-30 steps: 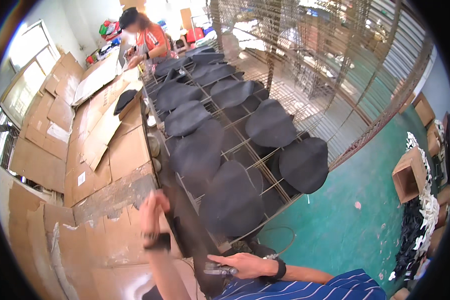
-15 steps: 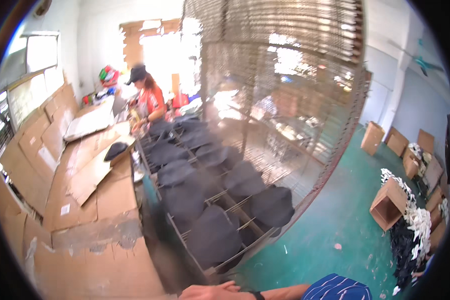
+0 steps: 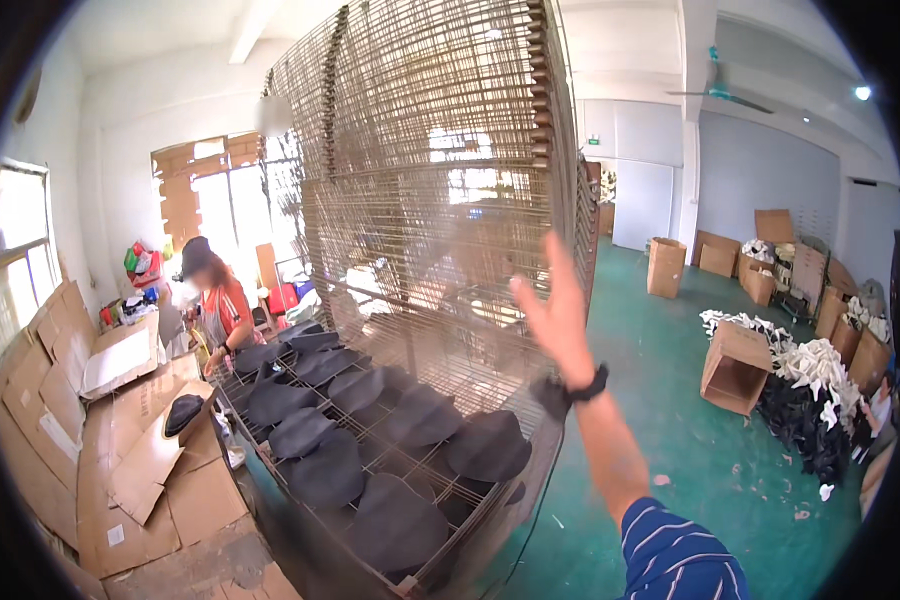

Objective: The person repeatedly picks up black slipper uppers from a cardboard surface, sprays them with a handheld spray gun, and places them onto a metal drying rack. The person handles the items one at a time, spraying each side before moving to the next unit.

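My right hand [image 3: 558, 318] is raised in front of the tall stack of wire mesh racks [image 3: 430, 130], its fingers stretched and the thumb apart. Nothing is held in it. Whether the fingertips touch the rack's edge I cannot tell. Below and to the left lies a flat wire rack [image 3: 448, 578] bearing several dark, rounded flat pieces, among them a large near piece [image 3: 398, 522] and another at the right [image 3: 488, 446]. My left hand is out of view.
A cardboard-covered table [image 3: 140, 510] runs along the left, with a black piece [image 3: 182, 414] on it. Beyond, a person in an orange top [image 3: 232, 310] works at the rack's far end. At right, an open carton [image 3: 736, 368] stands beside a heap of white and black scraps [image 3: 812, 380].
My right hand has risen from the lower edge up to the stacked racks, its fingers now spread. The view has tilted up and turned right. The stacked racks now stand more upright.
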The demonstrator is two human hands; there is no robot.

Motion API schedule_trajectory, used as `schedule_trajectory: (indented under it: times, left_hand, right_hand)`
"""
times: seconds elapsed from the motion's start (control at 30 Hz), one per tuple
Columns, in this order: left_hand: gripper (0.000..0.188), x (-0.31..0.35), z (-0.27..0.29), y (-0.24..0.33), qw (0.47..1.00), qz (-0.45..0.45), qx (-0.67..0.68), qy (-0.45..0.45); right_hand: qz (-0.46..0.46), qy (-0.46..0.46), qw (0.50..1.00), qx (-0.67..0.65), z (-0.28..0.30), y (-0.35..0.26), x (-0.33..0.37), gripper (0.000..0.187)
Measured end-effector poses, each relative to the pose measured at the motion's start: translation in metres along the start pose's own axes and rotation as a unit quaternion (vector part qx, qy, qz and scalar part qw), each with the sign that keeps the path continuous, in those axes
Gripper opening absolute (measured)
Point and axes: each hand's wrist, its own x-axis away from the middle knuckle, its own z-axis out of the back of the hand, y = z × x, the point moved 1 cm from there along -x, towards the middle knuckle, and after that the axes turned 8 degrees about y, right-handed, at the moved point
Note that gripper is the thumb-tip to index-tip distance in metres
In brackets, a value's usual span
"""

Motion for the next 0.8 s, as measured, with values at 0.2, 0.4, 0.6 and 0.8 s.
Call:
schedule_trajectory:
  times: [0.2, 0.4, 0.6, 0.8]
  left_hand:
    - [0.037, 0.006, 0.015, 0.014, 0.998, -0.048, -0.038, 0.013]
    - [0.036, 0.020, 0.030, 0.011, 0.997, -0.047, -0.040, 0.047]
    - [0.034, 0.033, 0.032, 0.000, 0.993, -0.054, -0.030, 0.099]
    - [0.034, 0.039, 0.025, -0.003, 0.989, -0.056, -0.025, 0.131]
  right_hand:
    - [0.057, 0.060, 0.985, 0.151, -0.015, 0.054, -0.101, 0.085]
    - [0.044, 0.033, 0.992, 0.115, -0.031, 0.045, -0.089, 0.077]
    - [-0.011, 0.012, 0.999, -0.037, -0.032, -0.025, -0.040, 0.059]
    - [-0.022, -0.012, 0.996, -0.089, -0.008, -0.089, 0.027, 0.034]
